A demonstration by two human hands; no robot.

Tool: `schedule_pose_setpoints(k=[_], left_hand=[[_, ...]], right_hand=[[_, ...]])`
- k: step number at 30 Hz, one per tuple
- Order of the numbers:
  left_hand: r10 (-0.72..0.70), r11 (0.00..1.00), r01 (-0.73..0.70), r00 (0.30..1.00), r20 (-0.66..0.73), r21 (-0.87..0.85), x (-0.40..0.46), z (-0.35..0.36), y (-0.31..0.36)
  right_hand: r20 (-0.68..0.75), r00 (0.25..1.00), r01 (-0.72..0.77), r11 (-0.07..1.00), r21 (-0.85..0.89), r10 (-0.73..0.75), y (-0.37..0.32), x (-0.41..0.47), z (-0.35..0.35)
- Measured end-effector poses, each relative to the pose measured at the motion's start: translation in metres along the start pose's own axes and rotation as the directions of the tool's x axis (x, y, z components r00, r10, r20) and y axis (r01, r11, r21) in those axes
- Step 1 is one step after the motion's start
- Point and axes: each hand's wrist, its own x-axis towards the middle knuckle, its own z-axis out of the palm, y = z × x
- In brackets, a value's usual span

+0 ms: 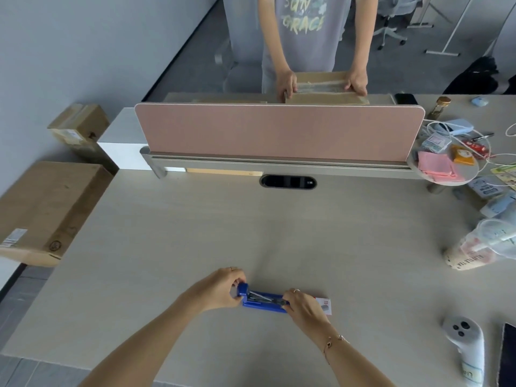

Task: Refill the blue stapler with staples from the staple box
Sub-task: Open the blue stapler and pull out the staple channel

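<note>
1. Count: one blue stapler (pixel 262 300), one staple box (pixel 324 304), and your two hands on the near part of the desk (pixel 279 233). Off to the sides: one white handheld controller (pixel 465 350) at near right, one dark tablet edge (pixel 507 356) beside it, and two cardboard boxes at left, the large one (pixel 47 210) nearer than the small one (pixel 79 124).
2. The stapler lies flat on the desk near the front edge, slightly left of centre. Its long axis runs left to right, dipping a little toward you at the right end. The top is swung open; the metal staple channel faces up. The rounded hinge end points left.
3. Your left hand (pixel 220 289) pinches the rounded left end of the stapler between fingers and thumb.
4. Your right hand (pixel 303 307) closes its fingertips on the right end of the open channel. Whether staples are held there, you cannot tell.
5. The stapler spans the gap between your two hands, touching both.
6. The staple box sits just behind your right hand, partly hidden; only its white and red right end shows.
7. Beyond the pink divider (pixel 279 132), a second person rests two hands on a cardboard box (pixel 321 88).
</note>
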Motion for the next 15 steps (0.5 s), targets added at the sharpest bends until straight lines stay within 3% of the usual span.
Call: schedule_pose_setpoints(k=[15], left_hand=[[-0.063, 0.991, 0.063, 0.998, -0.010, 0.119, -0.013, -0.009, -0.023]], right_hand=[[0.019, 1.000, 0.009, 0.997, -0.080, -0.007, -0.003, 0.008, -0.008]])
